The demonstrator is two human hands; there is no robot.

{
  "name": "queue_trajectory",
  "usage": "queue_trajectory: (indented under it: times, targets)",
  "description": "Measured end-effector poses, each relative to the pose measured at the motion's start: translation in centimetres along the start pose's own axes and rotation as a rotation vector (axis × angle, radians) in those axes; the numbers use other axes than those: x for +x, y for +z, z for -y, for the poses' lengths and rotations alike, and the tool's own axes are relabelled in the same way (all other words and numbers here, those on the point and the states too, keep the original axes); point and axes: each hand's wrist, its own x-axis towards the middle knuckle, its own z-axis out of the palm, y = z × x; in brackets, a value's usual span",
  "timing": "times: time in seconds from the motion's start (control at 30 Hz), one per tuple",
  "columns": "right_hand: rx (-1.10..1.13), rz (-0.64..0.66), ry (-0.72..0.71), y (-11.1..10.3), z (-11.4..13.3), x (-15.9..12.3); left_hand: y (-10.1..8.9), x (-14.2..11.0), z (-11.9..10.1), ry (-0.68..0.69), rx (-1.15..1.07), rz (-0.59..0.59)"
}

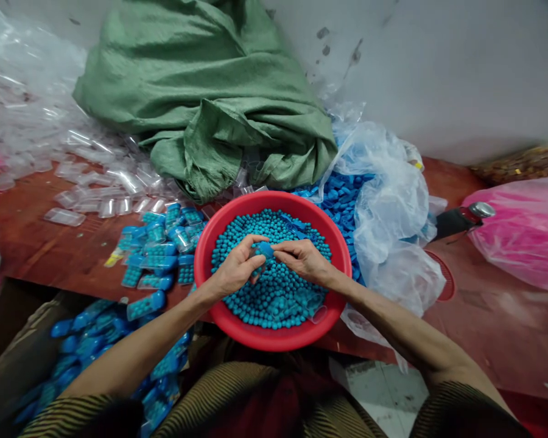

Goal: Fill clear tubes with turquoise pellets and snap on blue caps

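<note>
A red basin (pixel 219 231) at the table's front edge is full of small blue balls (pixel 278 292). Both my hands meet over its middle. My left hand (pixel 235 271) is closed around a small clear tube with a blue cap (pixel 265 249), its body mostly hidden by my fingers. My right hand (pixel 304 258) pinches at the tube's cap end from the right, fingers pressed together. What the right fingers hold beyond the cap I cannot make out.
Filled clear tubes of blue balls (pixel 162 249) lie left of the basin, and more fill a box (pixel 86 347) below. Empty clear tubes (pixel 100 188) spread at the back left. A green sack (pixel 210 91), a clear bag of blue caps (pixel 347 201) and a pink bag (pixel 525 231) surround.
</note>
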Motion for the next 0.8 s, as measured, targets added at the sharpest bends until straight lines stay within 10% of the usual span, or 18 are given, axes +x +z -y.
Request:
queue_trajectory:
  times: [0.2,0.53,0.8]
  targets:
    - [-0.065,-0.146,-0.148,1.5,-0.4,0.3,0.1,0.0,0.2,0.044,0.006,-0.092]
    - [0.388,0.052,0.275,-2.4,-0.3,2.4,-0.5,0.1,-0.1,0.000,0.117,-0.064]
    - [-0.180,0.011,-0.002,0.3,2.0,1.7,0.0,0.2,0.4,0.066,0.089,-0.114]
